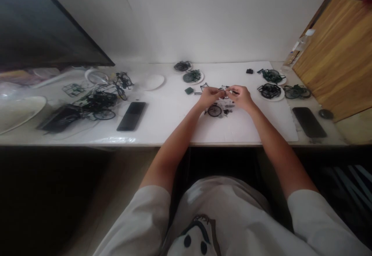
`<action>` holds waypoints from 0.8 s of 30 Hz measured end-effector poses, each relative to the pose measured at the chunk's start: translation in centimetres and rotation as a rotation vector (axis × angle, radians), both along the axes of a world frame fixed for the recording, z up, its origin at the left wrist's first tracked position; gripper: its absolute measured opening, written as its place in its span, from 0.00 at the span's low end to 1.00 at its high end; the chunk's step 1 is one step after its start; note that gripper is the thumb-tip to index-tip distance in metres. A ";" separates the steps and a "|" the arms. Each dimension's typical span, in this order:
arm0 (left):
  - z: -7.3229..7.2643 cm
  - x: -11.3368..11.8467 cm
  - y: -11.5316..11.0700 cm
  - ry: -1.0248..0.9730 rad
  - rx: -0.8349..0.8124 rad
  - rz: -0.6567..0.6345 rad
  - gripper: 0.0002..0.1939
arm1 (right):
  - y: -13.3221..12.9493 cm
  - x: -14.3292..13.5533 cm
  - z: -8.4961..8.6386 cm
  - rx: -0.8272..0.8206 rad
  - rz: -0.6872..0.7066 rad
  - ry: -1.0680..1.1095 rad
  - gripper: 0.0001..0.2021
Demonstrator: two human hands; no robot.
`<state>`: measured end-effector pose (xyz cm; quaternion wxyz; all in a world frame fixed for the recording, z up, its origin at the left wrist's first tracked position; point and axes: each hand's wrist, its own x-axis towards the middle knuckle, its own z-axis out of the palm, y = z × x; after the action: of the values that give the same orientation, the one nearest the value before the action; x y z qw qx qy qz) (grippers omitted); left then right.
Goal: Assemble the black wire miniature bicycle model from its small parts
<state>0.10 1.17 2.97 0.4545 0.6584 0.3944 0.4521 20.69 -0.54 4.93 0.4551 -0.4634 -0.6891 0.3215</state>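
Observation:
My left hand (209, 96) and my right hand (241, 97) meet above the white sheet, fingertips nearly touching. Both are closed in a pinch on a small dark model bicycle part (224, 89), whose exact shape is hidden by the fingers. A thin dark model bicycle frame (204, 87) shows just behind my left hand. Below the hands lies a spoked miniature wheel (214, 110), with small loose black pieces (226, 112) to its right. A little dark green block (189, 90) sits left of my left hand.
Plates of dark bicycle parts stand at the back (201, 78) and at right (281, 95). Model bicycles (101, 99) crowd the left beside a phone (131, 116). Another dark phone (309, 122) and a clear bottle (299, 50) are at right. A screen (49, 27) overhangs the left.

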 end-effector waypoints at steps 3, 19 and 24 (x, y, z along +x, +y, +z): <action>-0.1 0.0 0.0 -0.009 -0.005 -0.007 0.18 | 0.1 0.0 -0.1 0.000 0.013 0.010 0.18; -0.5 0.0 0.0 0.083 0.151 0.016 0.20 | -0.1 -0.1 0.1 -0.016 -0.038 -0.021 0.21; -0.6 0.0 0.1 0.114 0.157 0.034 0.20 | -0.4 -0.1 0.6 -0.037 -0.043 -0.050 0.21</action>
<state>0.12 1.26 2.40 0.3703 0.7100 0.3942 0.4510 20.55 -0.92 5.48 0.4361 -0.4942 -0.6840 0.3126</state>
